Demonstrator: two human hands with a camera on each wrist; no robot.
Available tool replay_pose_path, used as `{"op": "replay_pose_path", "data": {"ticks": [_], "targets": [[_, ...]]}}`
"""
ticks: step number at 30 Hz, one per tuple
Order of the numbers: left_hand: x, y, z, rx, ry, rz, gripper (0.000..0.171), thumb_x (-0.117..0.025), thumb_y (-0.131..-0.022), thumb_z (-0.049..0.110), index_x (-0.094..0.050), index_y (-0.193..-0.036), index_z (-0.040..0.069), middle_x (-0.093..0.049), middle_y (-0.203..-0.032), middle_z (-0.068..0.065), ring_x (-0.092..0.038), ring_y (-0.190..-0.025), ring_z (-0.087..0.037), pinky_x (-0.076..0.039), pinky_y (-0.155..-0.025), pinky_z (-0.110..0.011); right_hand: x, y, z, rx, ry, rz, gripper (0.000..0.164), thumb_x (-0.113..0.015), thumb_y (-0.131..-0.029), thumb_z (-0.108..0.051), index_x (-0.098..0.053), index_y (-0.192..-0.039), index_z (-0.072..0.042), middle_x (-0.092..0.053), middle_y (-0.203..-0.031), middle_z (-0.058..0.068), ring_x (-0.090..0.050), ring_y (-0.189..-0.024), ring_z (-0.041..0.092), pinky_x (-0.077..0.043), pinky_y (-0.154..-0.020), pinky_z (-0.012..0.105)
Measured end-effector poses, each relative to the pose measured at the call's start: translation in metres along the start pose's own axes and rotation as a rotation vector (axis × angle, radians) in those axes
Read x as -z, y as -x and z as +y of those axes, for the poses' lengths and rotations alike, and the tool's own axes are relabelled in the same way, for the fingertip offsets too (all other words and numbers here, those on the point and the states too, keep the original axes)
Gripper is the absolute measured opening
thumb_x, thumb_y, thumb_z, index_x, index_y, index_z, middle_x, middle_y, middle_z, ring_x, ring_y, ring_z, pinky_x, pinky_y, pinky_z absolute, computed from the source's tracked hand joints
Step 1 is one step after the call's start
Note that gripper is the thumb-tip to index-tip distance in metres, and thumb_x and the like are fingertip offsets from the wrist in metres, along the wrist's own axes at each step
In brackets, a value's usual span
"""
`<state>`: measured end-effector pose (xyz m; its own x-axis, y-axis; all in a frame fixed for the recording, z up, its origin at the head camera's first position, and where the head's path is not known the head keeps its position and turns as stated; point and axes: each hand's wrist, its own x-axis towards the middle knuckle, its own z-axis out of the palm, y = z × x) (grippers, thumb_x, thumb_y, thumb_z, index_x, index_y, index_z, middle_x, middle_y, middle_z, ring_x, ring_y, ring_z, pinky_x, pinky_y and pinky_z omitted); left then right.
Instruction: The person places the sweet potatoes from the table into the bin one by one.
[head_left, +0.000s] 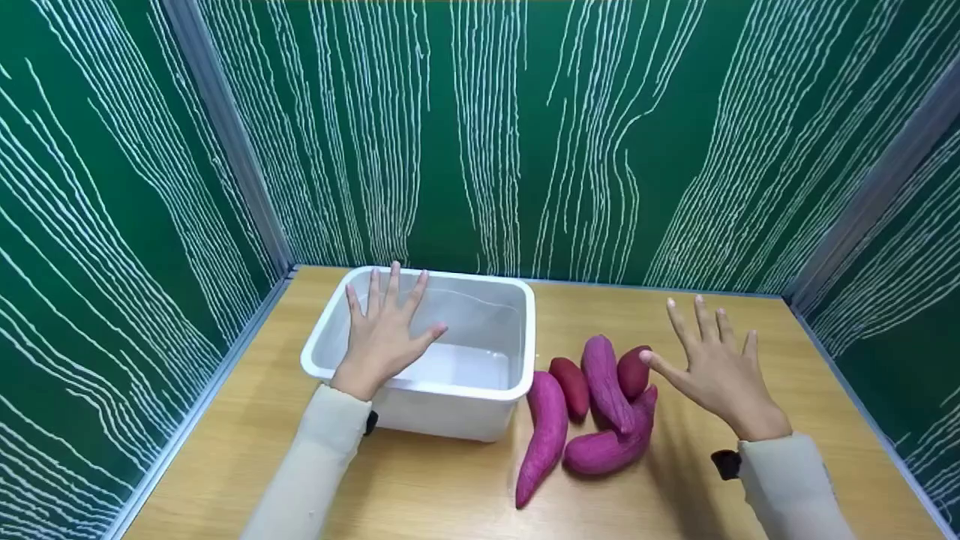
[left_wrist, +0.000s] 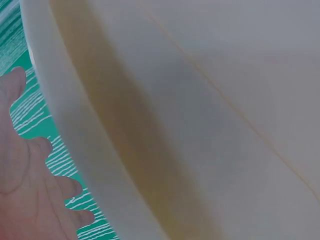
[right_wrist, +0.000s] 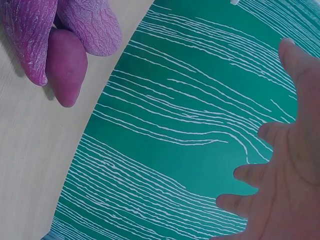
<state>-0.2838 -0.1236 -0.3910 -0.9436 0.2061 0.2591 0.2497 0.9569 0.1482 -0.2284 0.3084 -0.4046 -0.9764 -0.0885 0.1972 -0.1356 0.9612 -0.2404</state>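
Observation:
My left hand, fingers spread straight, is over a white plastic tub and overlaps its left part in the head view. The tub's pale wall fills most of the left wrist view. Right of the tub lie several sweet potatoes: a long purple one, a curved one, a lighter purple one resting partly on it, and two smaller dark red ones. To their right hovers my right hand, fingers splayed and holding nothing; its thumb overlaps the far red one in the head view.
A wooden tabletop bears everything. Green panels with white wavy lines stand at the back and both sides, joined by grey corner posts. The tub stands near the back panel, left of centre.

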Motion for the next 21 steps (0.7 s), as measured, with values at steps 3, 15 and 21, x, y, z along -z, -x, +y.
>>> {"op": "replay_pose_path", "data": {"ticks": [3, 15, 21], "targets": [[0.001, 0.001, -0.001, 0.001, 0.006, -0.004, 0.082, -0.036, -0.088, 0.074, -0.012, -0.154, 0.033, -0.001, -0.163, -0.011, 0.001, -0.147, -0.042, 0.006, -0.111, -0.068, 0.001, 0.001, -0.001, 0.008, -0.008, 0.002, 0.089, -0.044, -0.089, -0.070, -0.006, -0.156, -0.024, -0.005, -0.159, 0.025, -0.006, -0.140, 0.056, 0.007, -0.101, 0.077], [0.013, 0.007, -0.010, -0.034, 0.036, -0.001, 0.081, -0.037, -0.089, 0.073, -0.014, -0.154, 0.032, -0.007, -0.162, -0.011, -0.005, -0.148, -0.037, -0.001, -0.116, -0.061, -0.002, 0.004, 0.004, 0.048, -0.032, 0.025, 0.087, -0.047, -0.090, -0.066, -0.010, -0.156, -0.023, -0.012, -0.158, 0.026, -0.013, -0.140, 0.055, -0.004, -0.103, 0.077], [0.016, 0.010, -0.016, -0.038, 0.071, -0.004, 0.078, -0.040, -0.090, 0.068, -0.017, -0.154, 0.029, -0.011, -0.162, -0.010, -0.008, -0.148, -0.036, -0.004, -0.116, -0.060, -0.009, 0.007, 0.008, 0.075, -0.053, 0.045, 0.084, -0.052, -0.090, -0.062, -0.017, -0.155, -0.020, -0.019, -0.156, 0.027, -0.018, -0.138, 0.055, -0.011, -0.104, 0.075]]}}
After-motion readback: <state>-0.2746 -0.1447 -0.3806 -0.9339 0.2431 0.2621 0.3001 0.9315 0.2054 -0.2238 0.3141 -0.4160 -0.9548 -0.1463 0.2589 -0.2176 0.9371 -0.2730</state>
